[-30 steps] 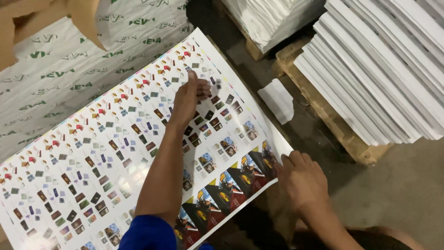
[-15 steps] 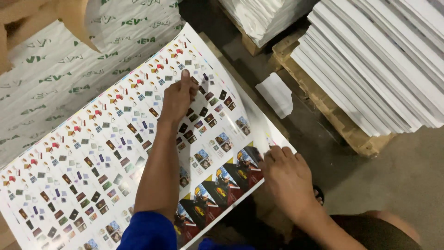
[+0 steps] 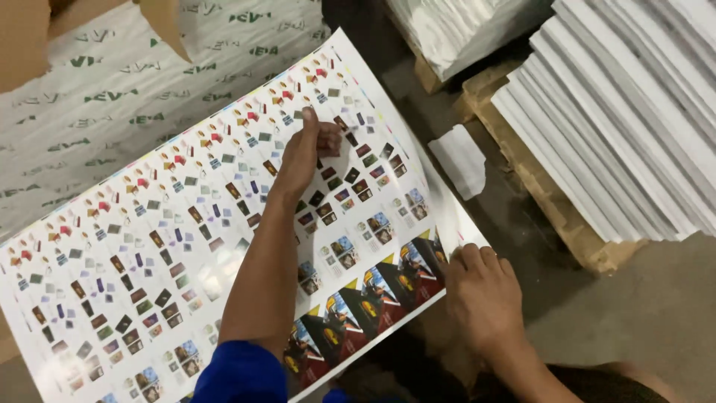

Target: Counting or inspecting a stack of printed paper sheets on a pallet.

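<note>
On a stack wrapped in printed white paper [image 3: 112,89] lies the glossy printed sheet [image 3: 171,246]. The left hand [image 3: 306,149] presses it, fingers curled; the right hand [image 3: 485,295] grips its near corner. Beside it, wooden pallets [image 3: 552,201] bear white paper stacks [image 3: 634,104] over a concrete floor [image 3: 641,313].
</note>
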